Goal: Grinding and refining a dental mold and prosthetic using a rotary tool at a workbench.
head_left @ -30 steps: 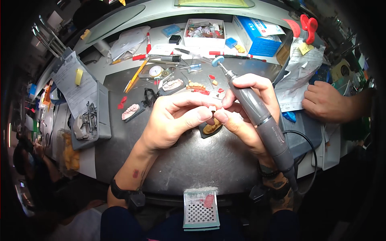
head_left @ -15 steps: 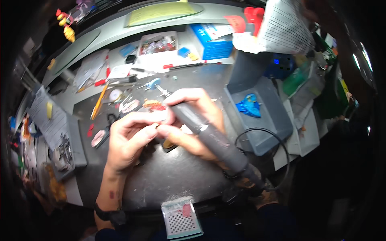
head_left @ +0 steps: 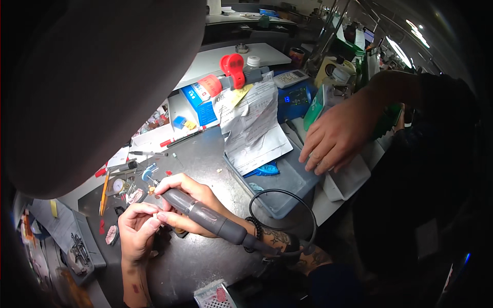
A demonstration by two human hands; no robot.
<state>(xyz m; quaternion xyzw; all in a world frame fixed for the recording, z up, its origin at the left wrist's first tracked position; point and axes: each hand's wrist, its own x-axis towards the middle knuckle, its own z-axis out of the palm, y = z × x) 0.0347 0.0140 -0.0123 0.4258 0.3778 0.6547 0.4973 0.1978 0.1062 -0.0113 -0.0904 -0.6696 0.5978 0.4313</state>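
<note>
My right hand (head_left: 197, 197) is wrapped round a dark grey rotary handpiece (head_left: 208, 216); its cable loops away at the right. At its front end is a light blue polishing wheel (head_left: 149, 171), pointing away from me. The thumb and fingertips of my left hand (head_left: 136, 233) are pinched together against my right fingertips. Between them shows a bit of a small pale piece (head_left: 155, 215), mostly covered, its kind unclear. Pink and white dental models (head_left: 136, 196) lie beyond my hands, and another dental model (head_left: 111, 234) is left of them.
Another person's hand (head_left: 334, 138) reaches in over a white tray (head_left: 349, 179) and a grey bin (head_left: 287, 192). Papers (head_left: 254, 123) hang from a red clip (head_left: 232, 71). A large dark shape (head_left: 97, 92) blocks the upper left. Pencils (head_left: 104, 192) and markers lie at left.
My view has swung to the right, and the large dark shape now covers the upper left. Another person's hand has come in at the right. My hands keep their hold.
</note>
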